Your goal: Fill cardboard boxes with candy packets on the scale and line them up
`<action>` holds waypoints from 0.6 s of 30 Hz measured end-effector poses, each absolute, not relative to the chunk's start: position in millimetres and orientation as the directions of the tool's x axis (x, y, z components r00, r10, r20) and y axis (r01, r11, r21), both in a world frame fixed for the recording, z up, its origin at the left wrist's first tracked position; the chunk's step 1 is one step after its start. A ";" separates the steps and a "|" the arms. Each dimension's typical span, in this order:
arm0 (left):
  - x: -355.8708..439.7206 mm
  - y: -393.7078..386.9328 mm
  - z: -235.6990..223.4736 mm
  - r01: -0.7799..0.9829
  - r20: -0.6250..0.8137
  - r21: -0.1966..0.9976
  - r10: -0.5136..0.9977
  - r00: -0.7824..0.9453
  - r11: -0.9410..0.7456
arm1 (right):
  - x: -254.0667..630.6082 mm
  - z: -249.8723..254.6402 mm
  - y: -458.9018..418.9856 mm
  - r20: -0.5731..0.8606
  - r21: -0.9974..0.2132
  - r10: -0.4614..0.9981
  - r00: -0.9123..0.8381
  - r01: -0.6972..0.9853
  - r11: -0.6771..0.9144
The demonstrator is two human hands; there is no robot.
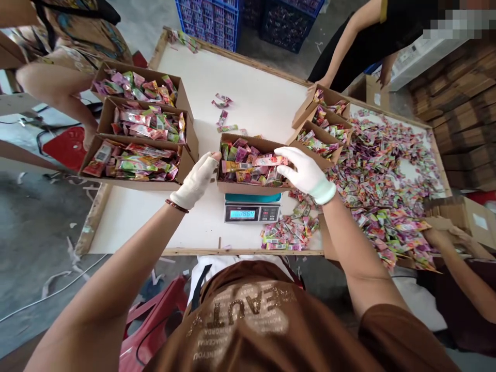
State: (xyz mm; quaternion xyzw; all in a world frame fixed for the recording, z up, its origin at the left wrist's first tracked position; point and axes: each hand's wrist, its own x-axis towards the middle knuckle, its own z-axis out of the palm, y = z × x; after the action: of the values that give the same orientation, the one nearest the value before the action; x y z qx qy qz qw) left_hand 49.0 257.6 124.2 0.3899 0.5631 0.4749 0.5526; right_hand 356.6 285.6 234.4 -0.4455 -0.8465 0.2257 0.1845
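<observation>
Where the bench (155,222) is nearest, a small pile of pkts (289,232) lies R of the scale (251,211), whose display is lit. Just beyond, the box (253,189), full of pkts, sits on the scale btwn the hands, which are apart: L hand (197,178) at its L side, fingers bent; R hand (304,170) over its R end, thumb & fingers at a red/white pkt (270,161). Can't tell if either's clamped. 3 filled boxes (155,182) stand L; others (315,137) stand R, nr a big pile (382,160). Far side: blue crates (209,23) on the floor.
</observation>
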 end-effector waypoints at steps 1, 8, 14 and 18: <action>48.1 255.9 121.7 -0.109 -0.292 0.953 0.953 -0.077 0.283 | 358.7 234.9 284.5 0.119 -0.546 0.838 -0.532 0.670 0.503; 30.8 215.0 98.9 -0.244 -0.511 0.851 0.840 -0.181 0.465 | 368.9 231.6 281.1 0.171 -0.551 0.828 -0.533 0.645 0.529; 27.0 142.1 66.5 -0.338 -0.763 0.645 0.608 -0.222 0.686 | 379.9 225.0 278.0 0.186 -0.537 0.830 -0.526 0.653 0.534; 20.0 112.0 49.4 -0.376 -0.817 0.577 0.515 -0.260 0.725 | 385.6 222.9 279.2 0.180 -0.529 0.835 -0.519 0.665 0.527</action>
State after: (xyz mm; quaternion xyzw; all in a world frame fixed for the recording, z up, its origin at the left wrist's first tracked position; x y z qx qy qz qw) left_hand 20.0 112.0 49.4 0.0496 0.7037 0.3674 0.6061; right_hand 385.6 279.2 222.9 -0.4424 -0.8479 0.2016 0.2116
